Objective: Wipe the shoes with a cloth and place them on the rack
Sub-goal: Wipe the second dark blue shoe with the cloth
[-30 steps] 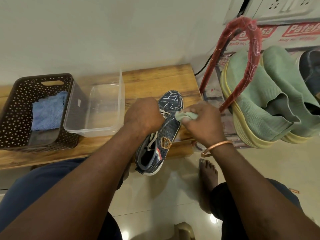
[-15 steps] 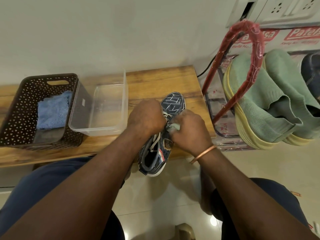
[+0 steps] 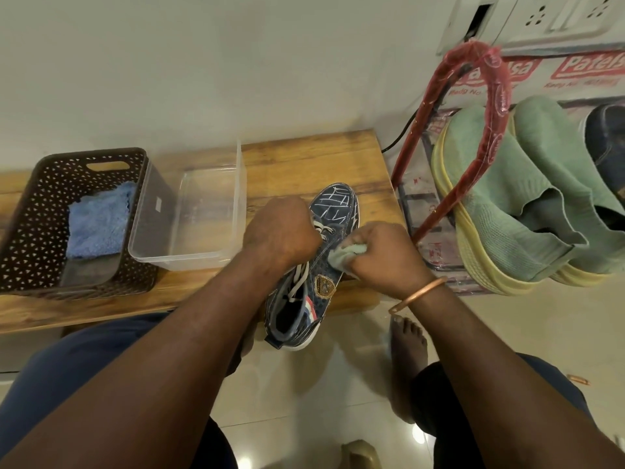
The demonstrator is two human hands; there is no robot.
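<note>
From my screen I see the wooden bench along the wall, and the red-framed rack just off its right end with a pair of green shoes on it. A brown basket sits on the bench's left part, touching a clear tub; a blue cloth lies in the basket. The denim shoe lies over the bench's front edge, toe toward the wall. The left hand grips its laced top, fingers curled; the right hand pinches a bunched green cloth against the shoe's side
</note>
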